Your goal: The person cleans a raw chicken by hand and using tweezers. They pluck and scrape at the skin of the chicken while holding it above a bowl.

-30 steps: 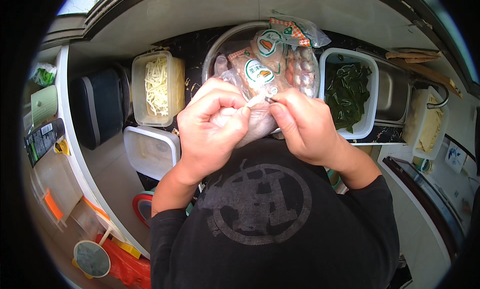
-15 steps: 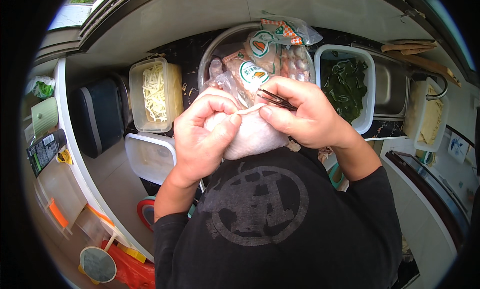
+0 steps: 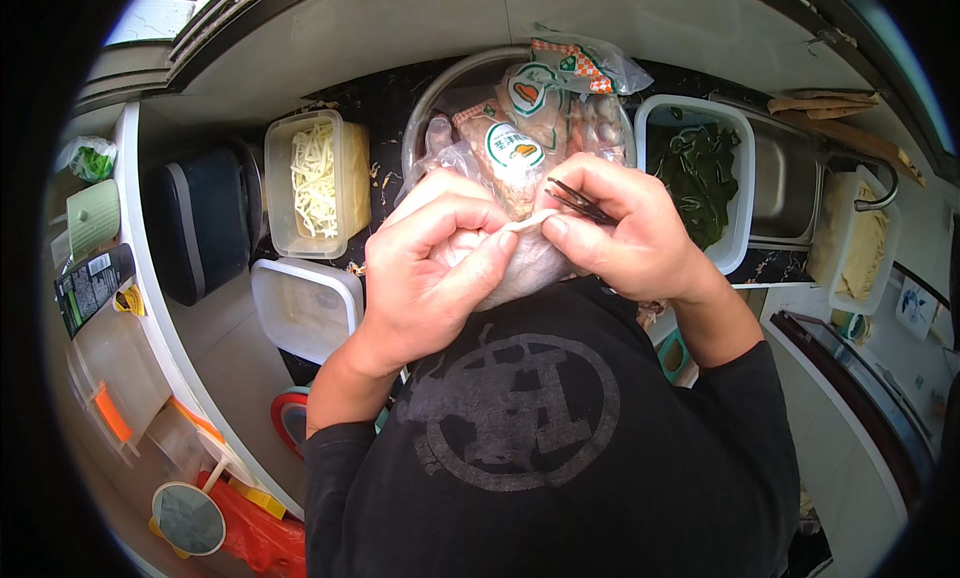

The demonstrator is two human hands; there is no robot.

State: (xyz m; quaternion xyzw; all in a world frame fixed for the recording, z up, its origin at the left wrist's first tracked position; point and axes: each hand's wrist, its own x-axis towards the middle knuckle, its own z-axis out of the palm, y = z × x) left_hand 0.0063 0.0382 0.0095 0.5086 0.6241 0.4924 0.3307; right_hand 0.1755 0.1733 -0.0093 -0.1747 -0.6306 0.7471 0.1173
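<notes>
Close to my shirt I hold a pale piece of raw poultry point(image 3: 530, 276), its skin pulled up between my hands. My left hand point(image 3: 430, 258) pinches the fold of skin with thumb and bent forefinger. From the other side my right hand point(image 3: 640, 228) pinches the same fold. Thin black prongs, perhaps tweezers point(image 3: 580, 200), stick out of my right hand; the rest of them is hidden in the palm. Just beyond my hands a round metal basin point(image 3: 412, 128) holds raw poultry in clear labelled bags point(image 3: 495, 138).
At left are a tub of pale shreds point(image 3: 316, 178), a white container point(image 3: 305, 308) and a dark bin point(image 3: 195, 228). Right of the basin, a white tub point(image 3: 742, 178) of dark green leaves stands beside a sink point(image 3: 785, 173). A pale-filled container point(image 3: 865, 243) lies farther right.
Both hands have shifted slightly right, and the pinched fold of skin is stretched longer between them. My left hand now covers more of the poultry.
</notes>
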